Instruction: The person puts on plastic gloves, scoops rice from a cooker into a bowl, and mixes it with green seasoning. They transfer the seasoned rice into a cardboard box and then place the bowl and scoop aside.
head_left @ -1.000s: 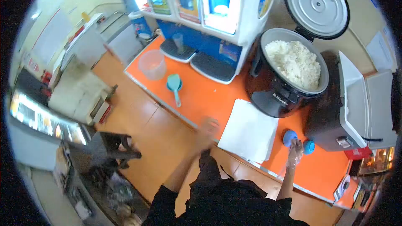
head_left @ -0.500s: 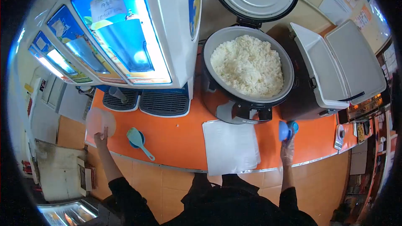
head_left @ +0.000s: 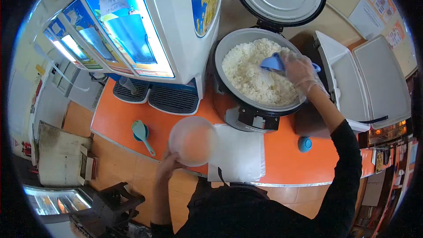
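My left hand grips the rim of a translucent round plastic bowl, held tilted over the counter's front edge. In a clear plastic glove, my right hand is closed round a blue scoop. The scoop's head touches the white cooked rice inside a large rice cooker. Behind the cooker its round lid stands raised. A stack of white sheets lies on the counter beside the bowl.
On the orange counter, a pale green ladle-like scoop rests on a teal cup at the left, and a blue cup stands at the right. A drink dispenser rises at the back left. An open cooler box flanks the cooker.
My left hand has brought the bowl rightward, from the counter's left end to beside the sheets. My right hand has lifted the blue scoop off the blue cup and into the rice cooker.
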`<state>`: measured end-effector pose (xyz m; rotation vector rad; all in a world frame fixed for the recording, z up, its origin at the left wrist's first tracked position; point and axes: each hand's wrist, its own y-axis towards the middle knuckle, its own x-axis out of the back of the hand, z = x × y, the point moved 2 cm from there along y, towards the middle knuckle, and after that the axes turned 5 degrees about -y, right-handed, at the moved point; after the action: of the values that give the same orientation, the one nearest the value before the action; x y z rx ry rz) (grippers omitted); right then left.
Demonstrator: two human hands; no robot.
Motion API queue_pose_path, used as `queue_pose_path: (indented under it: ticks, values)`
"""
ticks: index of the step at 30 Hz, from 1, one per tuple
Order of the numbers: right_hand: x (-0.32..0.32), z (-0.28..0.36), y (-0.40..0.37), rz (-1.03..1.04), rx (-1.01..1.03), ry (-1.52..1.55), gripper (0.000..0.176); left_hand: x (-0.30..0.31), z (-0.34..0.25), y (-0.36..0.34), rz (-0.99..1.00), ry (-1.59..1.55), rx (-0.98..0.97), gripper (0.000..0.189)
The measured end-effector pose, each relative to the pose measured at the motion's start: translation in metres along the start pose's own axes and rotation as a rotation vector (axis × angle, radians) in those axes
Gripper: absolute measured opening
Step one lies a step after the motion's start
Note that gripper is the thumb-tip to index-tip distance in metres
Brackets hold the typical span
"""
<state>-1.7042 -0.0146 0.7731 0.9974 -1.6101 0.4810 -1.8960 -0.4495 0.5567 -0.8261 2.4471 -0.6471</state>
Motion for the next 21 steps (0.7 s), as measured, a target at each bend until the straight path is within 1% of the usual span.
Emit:
queue_pose_path:
  ticks: [2, 3, 4, 5, 6, 7, 8, 9, 10, 11, 12, 14, 16, 17, 19, 20, 21]
  values:
    - [-0.009, 0.017, 0.013, 0.116, 0.091, -0.064, 0.058, -0.051, 0.008, 0.003, 0.067, -0.045, 0.031, 0.073]
    - [-0.006, 0.021, 0.015, 0.115, 0.104, -0.063, 0.058, -0.076, 0.01, 0.0, 0.043, -0.103, 0.02, 0.073]
    - [-0.002, 0.024, 0.016, 0.174, 0.133, -0.051, 0.06, -0.094, 0.012, -0.005, 0.019, -0.162, 0.011, 0.074]
    - [-0.001, 0.027, 0.013, 0.235, 0.154, -0.036, 0.061, -0.098, 0.023, -0.004, 0.014, -0.162, 0.016, 0.074]
    - [-0.006, 0.032, 0.006, 0.234, 0.151, -0.033, 0.061, -0.098, 0.04, 0.002, 0.06, -0.242, 0.043, 0.071]
    - [-0.013, 0.04, -0.002, 0.165, 0.227, -0.024, 0.063, -0.098, 0.056, 0.012, 0.11, -0.327, 0.063, 0.067]
    - [-0.015, 0.045, -0.008, 0.101, 0.305, -0.014, 0.065, -0.091, 0.071, 0.022, 0.114, -0.33, 0.06, 0.067]
    - [-0.013, 0.048, -0.008, 0.101, 0.306, -0.018, 0.065, -0.082, 0.087, 0.032, 0.22, -0.393, 0.159, 0.066]
    - [-0.012, 0.051, -0.006, 0.178, 0.309, -0.002, 0.069, -0.081, 0.094, 0.031, 0.326, -0.454, 0.257, 0.065]
    - [-0.011, 0.053, -0.007, 0.254, 0.308, 0.015, 0.074, -0.079, 0.102, 0.027, 0.328, -0.452, 0.255, 0.065]
    - [-0.009, 0.054, -0.01, 0.249, 0.305, 0.013, 0.074, -0.079, 0.108, 0.025, 0.402, -0.666, 0.278, 0.063]
    - [-0.006, 0.052, -0.019, 0.321, 0.206, 0.091, 0.075, -0.091, 0.097, 0.018, 0.485, -0.887, 0.293, 0.062]
    - [-0.009, 0.05, -0.026, 0.311, 0.184, 0.137, 0.075, -0.099, 0.084, 0.006, 0.557, -1.04, 0.342, 0.067]
    - [-0.01, 0.05, -0.029, 0.306, 0.159, 0.192, 0.075, -0.096, 0.089, 0.009, 0.558, -1.04, 0.345, 0.067]
    - [-0.004, 0.05, -0.029, 0.307, 0.182, 0.167, 0.073, -0.088, 0.089, 0.016, 0.605, -0.943, 0.041, 0.072]
    - [-0.001, 0.051, -0.03, 0.307, 0.208, 0.142, 0.072, -0.086, 0.088, 0.015, 0.607, -0.94, 0.043, 0.072]
    - [0.0, 0.051, -0.031, 0.303, 0.206, 0.141, 0.072, -0.083, 0.085, 0.017, 0.527, -0.899, -0.019, 0.078]
